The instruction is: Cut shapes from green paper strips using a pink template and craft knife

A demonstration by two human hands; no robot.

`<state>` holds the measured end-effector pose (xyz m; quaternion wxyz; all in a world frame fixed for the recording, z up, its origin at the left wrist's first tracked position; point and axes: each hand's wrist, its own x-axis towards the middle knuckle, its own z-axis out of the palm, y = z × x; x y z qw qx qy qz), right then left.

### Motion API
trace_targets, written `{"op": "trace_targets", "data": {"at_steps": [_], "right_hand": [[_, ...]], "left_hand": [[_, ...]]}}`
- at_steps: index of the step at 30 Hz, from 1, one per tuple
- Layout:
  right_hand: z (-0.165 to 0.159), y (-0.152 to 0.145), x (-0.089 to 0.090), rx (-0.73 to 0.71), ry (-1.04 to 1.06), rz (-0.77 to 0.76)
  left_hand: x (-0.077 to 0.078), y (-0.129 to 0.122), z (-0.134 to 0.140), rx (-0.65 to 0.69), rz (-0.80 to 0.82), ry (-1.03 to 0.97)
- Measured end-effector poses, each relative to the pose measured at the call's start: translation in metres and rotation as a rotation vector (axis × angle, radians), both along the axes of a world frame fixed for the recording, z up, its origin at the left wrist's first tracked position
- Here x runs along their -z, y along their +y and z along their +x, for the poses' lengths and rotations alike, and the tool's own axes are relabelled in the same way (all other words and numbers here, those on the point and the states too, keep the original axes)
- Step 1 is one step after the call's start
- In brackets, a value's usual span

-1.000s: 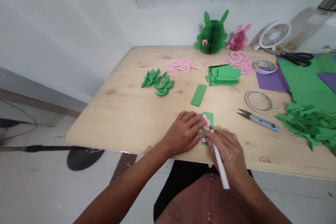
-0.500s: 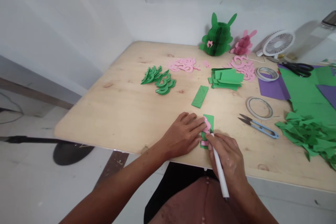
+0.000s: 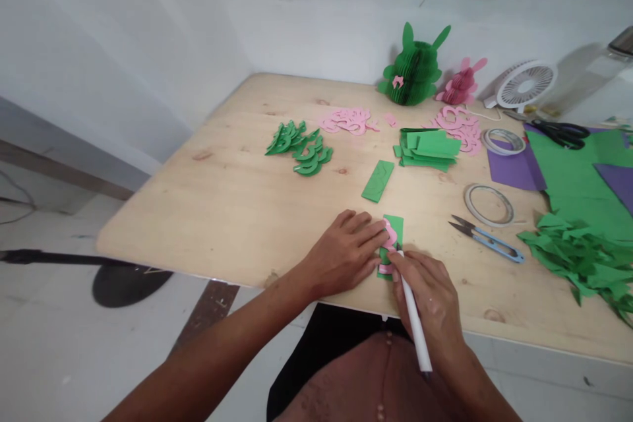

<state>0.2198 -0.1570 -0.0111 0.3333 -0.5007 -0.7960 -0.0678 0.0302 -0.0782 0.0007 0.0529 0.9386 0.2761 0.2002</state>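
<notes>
My left hand (image 3: 346, 252) lies flat, fingers stretched out, pressing a pink curved paper cutout (image 3: 390, 233) down on a green paper strip (image 3: 394, 220) near the table's front edge. Closed around a white pen (image 3: 414, 323), my right hand (image 3: 431, 290) rests at the strip's right side, the pen's dark tip touching or close to the cutout's edge. The hands cover part of both papers. Just beyond them is another green strip (image 3: 378, 180) with a faint curved outline on it.
Blue-handled thread snips (image 3: 489, 242), a tape roll (image 3: 489, 204) and green scraps (image 3: 583, 257) lie to the right. Farther back are green cutouts (image 3: 310, 157), pink cutouts (image 3: 349, 121), stacked green strips (image 3: 429, 148), black scissors (image 3: 561, 133), paper rabbits (image 3: 414, 76) and a fan (image 3: 527, 84).
The view has shifted very slightly. Both hands, the pen and the papers keep practically the same positions.
</notes>
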Motion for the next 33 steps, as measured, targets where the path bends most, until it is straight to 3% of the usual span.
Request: {"op": "trace_targets", "data": {"at_steps": [12, 25, 33], "right_hand": [[-0.0002, -0.0004, 0.0008, -0.003, 0.03, -0.014], [-0.001, -0.0018, -0.0003, -0.004, 0.05, -0.028], [-0.0022, -0.0019, -0.003, -0.012, 0.052, -0.051]], "left_hand": [[-0.0004, 0.002, -0.0003, 0.015, -0.041, -0.006], [-0.0018, 0.0041, -0.0001, -0.063, -0.256, -0.149], [-0.0079, 0.0072, 0.0035, -0.077, -0.253, -0.107]]}}
